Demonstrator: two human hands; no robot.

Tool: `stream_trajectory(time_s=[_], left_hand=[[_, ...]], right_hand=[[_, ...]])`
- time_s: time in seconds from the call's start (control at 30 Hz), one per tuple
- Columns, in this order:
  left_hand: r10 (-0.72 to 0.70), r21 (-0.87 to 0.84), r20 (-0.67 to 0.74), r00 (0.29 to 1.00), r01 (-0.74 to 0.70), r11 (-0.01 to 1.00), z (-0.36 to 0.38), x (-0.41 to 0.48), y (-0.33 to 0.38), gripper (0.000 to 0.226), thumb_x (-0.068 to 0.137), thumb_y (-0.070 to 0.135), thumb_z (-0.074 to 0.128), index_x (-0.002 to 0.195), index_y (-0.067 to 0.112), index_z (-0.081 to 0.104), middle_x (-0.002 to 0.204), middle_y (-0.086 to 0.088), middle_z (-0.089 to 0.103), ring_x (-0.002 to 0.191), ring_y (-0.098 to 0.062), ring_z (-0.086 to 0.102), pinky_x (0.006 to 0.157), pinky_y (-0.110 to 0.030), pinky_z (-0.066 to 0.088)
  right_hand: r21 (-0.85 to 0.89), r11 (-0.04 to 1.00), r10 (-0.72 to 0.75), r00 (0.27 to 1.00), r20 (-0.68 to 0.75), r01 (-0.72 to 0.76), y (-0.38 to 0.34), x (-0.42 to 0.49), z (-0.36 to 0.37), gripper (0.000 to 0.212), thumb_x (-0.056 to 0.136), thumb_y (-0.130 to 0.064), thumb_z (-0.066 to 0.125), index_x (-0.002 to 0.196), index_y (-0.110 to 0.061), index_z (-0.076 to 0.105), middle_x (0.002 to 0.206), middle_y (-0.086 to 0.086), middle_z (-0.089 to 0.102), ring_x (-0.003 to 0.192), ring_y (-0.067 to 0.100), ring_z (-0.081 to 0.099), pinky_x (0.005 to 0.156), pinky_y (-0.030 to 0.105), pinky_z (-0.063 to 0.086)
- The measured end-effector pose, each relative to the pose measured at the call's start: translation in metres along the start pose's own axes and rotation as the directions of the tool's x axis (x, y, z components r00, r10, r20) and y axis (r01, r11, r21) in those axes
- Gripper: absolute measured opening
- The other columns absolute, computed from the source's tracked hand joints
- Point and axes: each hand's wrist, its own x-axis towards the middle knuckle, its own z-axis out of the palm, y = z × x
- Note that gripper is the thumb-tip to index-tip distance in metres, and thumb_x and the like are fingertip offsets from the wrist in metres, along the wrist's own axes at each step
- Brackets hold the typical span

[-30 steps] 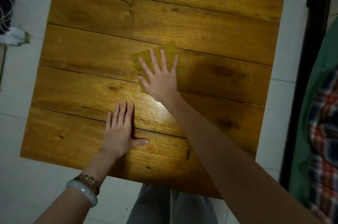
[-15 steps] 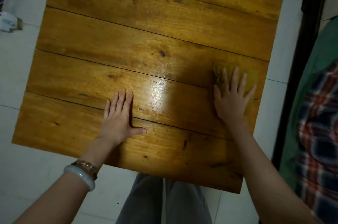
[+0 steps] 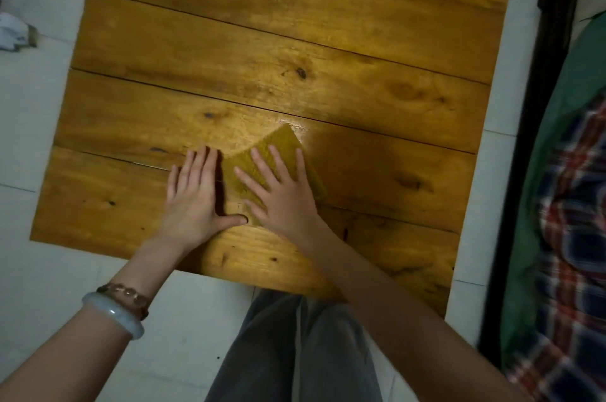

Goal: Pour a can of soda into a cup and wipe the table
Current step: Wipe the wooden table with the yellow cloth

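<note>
The wiping cloth [image 3: 287,147], a yellow-green square, lay on the near half of the wooden desk [image 3: 295,41], turned like a diamond with one corner pointing away from the person and slightly to the right. The right hand [image 3: 282,201] lay flat on top of it, its fingers [image 3: 278,164] straight and spread wide and pressing down rather than gripping, so the cloth showed beyond the fingertips and along the right side of the hand. The left hand [image 3: 193,198] rested palm-down on the bare wood just left of the cloth, fingers straight and close together and holding nothing. Its thumb reached toward the cloth's near corner and the right thumb, but whether they touched could not be told. A bright sheen sat at the cloth's far corner, either wet or lamp glare. No can or cup showed, so the step in hand looked like the wiping. The right hand was the one on the cloth. Open boards lay to its right and beyond it, while the left hand blocked the way left, so a further stroke would probably run rightward or away.
</note>
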Motion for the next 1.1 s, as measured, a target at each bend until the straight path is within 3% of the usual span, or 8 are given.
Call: stream_trajectory(time_s=[0.1, 0.2, 0.37, 0.43, 0.57, 0.73, 0.97, 1.1], left_hand=[[0.039, 0.011, 0.071, 0.997, -0.039, 0.999, 0.005, 0.000, 0.002, 0.131, 0.057, 0.065, 0.073, 0.149, 0.016, -0.005, 0.158, -0.007, -0.008, 0.144, -0.022, -0.011, 0.117, -0.046, -0.003], [0.040, 0.014, 0.106, 0.994, -0.042, 0.999, 0.011, 0.001, 0.007, 0.133, 0.056, 0.066, 0.073, 0.149, 0.019, -0.009, 0.157, -0.005, -0.015, 0.143, -0.022, -0.016, 0.116, -0.044, -0.005], [0.059, -0.018, 0.115, 0.992, -0.057, 0.998, 0.009, 0.000, 0.002, 0.133, 0.055, 0.061, 0.077, 0.149, 0.022, -0.008, 0.157, -0.004, -0.015, 0.143, -0.021, -0.015, 0.116, -0.042, -0.005], [0.074, -0.010, 0.131, 0.989, -0.073, 0.997, 0.007, 0.001, -0.001, 0.134, 0.054, 0.058, 0.080, 0.149, 0.023, -0.007, 0.157, -0.003, -0.015, 0.143, -0.020, -0.015, 0.115, -0.042, -0.004], [0.087, 0.025, 0.162, 0.983, -0.092, 0.995, 0.002, -0.002, -0.007, 0.133, 0.056, 0.053, 0.082, 0.149, 0.024, -0.008, 0.157, -0.001, -0.016, 0.143, -0.018, -0.015, 0.116, -0.041, -0.003], [0.093, 0.082, 0.200, 0.975, -0.111, 0.990, -0.002, -0.004, -0.010, 0.135, 0.055, 0.051, 0.083, 0.149, 0.021, -0.010, 0.157, -0.003, -0.016, 0.143, -0.019, -0.016, 0.116, -0.040, -0.005], [0.108, 0.060, 0.171, 0.979, -0.120, 0.991, 0.001, -0.005, -0.012, 0.137, 0.054, 0.052, 0.083, 0.149, 0.020, -0.010, 0.157, -0.005, -0.015, 0.143, -0.021, -0.015, 0.116, -0.040, -0.006], [0.072, 0.021, 0.150, 0.986, -0.076, 0.997, 0.005, -0.012, -0.017, 0.138, 0.051, 0.049, 0.086, 0.149, 0.021, -0.007, 0.158, -0.005, -0.010, 0.144, -0.022, -0.010, 0.116, -0.042, -0.003]], right_hand=[[-0.059, 0.998, 0.005, 1.000, -0.005, -0.006, 0.047, -0.034, -0.002, 0.058, 0.091, -0.056, 0.031, 0.145, -0.037, 0.025, 0.155, 0.005, 0.025, 0.142, 0.033, 0.021, 0.109, 0.064, 0.009], [-0.125, 0.962, 0.242, 0.970, -0.017, -0.242, 0.108, -0.055, -0.015, 0.057, 0.092, -0.055, 0.024, 0.146, -0.035, 0.022, 0.154, 0.008, 0.026, 0.141, 0.035, 0.022, 0.107, 0.067, 0.016], [-0.049, 0.815, 0.578, 0.816, -0.021, -0.578, 0.125, -0.025, -0.026, 0.061, 0.093, -0.058, 0.013, 0.149, -0.033, 0.014, 0.158, 0.010, 0.013, 0.143, 0.038, 0.011, 0.107, 0.068, 0.005], [-0.028, 0.832, 0.553, 0.832, -0.046, -0.554, 0.087, -0.007, -0.018, 0.062, 0.092, -0.059, 0.017, 0.147, -0.031, 0.024, 0.156, 0.012, 0.020, 0.141, 0.040, 0.018, 0.107, 0.068, 0.006], [0.002, 0.983, 0.185, 0.983, -0.015, -0.185, -0.017, -0.027, 0.005, 0.058, 0.093, -0.059, 0.031, 0.145, -0.033, 0.030, 0.155, 0.009, 0.025, 0.142, 0.037, 0.019, 0.108, 0.068, 0.010], [-0.010, 0.999, -0.036, 0.998, 0.057, 0.036, -0.025, -0.106, 0.018, 0.059, 0.090, -0.056, 0.039, 0.145, -0.037, 0.030, 0.154, 0.003, 0.028, 0.142, 0.032, 0.023, 0.110, 0.064, 0.012], [-0.125, 0.925, 0.361, 0.932, -0.005, -0.359, 0.088, -0.095, -0.008, 0.058, 0.094, -0.054, 0.026, 0.147, -0.034, 0.021, 0.155, 0.009, 0.025, 0.142, 0.037, 0.020, 0.106, 0.069, 0.016], [-0.043, 0.879, 0.469, 0.878, -0.089, -0.474, 0.052, -0.010, -0.006, 0.058, 0.091, -0.056, 0.029, 0.143, -0.032, 0.035, 0.151, 0.013, 0.032, 0.138, 0.040, 0.028, 0.105, 0.069, 0.007]])
